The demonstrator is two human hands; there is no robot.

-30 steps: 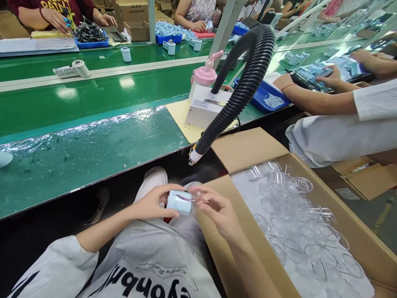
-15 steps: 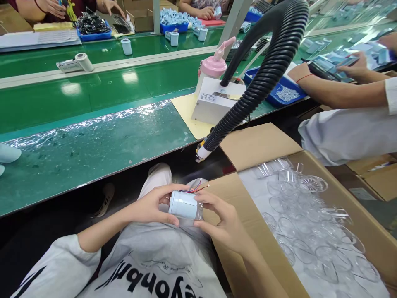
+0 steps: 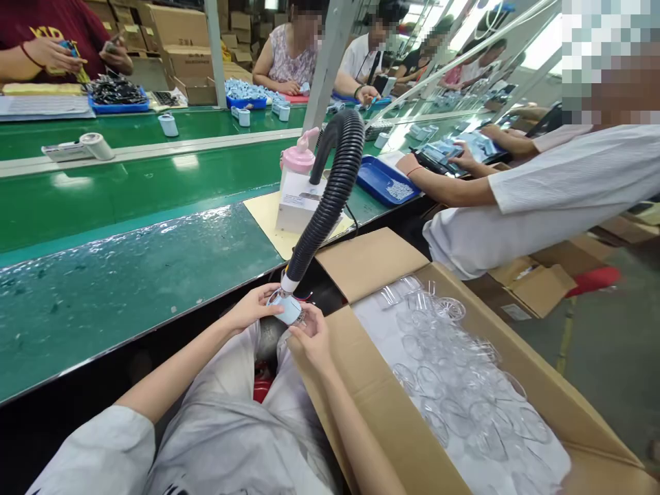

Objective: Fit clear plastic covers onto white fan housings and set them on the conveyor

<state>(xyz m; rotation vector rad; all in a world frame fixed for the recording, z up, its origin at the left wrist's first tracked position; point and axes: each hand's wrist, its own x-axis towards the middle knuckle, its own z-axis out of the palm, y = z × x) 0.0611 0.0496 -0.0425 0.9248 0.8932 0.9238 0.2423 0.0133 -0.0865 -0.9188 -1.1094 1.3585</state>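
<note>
the room is a busy factory hall, and a long, shiny green work surface [image 3: 216, 254] runs across it. nearest to the camera are the pale cloth trousers [image 3: 206, 405] of the person. above them, between the two hands, is a light-blue, cylinder-shaped part [image 3: 289, 311], held tilted. the left hand [image 3: 251, 308] is closed around its upper end, with the thumb across it; the right hand [image 3: 315, 338] keeps a narrow pinch at its lower end. if either grip becomes loose, i think the smooth, round part could roll down into the lap.

to the right, the brown cardboard box [image 3: 381, 399] holds a heap of transparent plastic pieces [image 3: 458, 392]; its flap is near the right forearm, so a careless elbow could push it.

the white nozzle [image 3: 289, 282] of a thick, black, ribbed hose [image 3: 346, 161] is right at the part's upper end; i cannot tell whether they touch. the hose could knock the part if the hands lift too fast. some thin, coloured wires [image 3: 308, 298] stick out beside the part, and they might be caught by the fingers.

farther away stands a white, box-shaped device [image 3: 295, 214], then a pink-lidded bottle [image 3: 298, 161].
</note>
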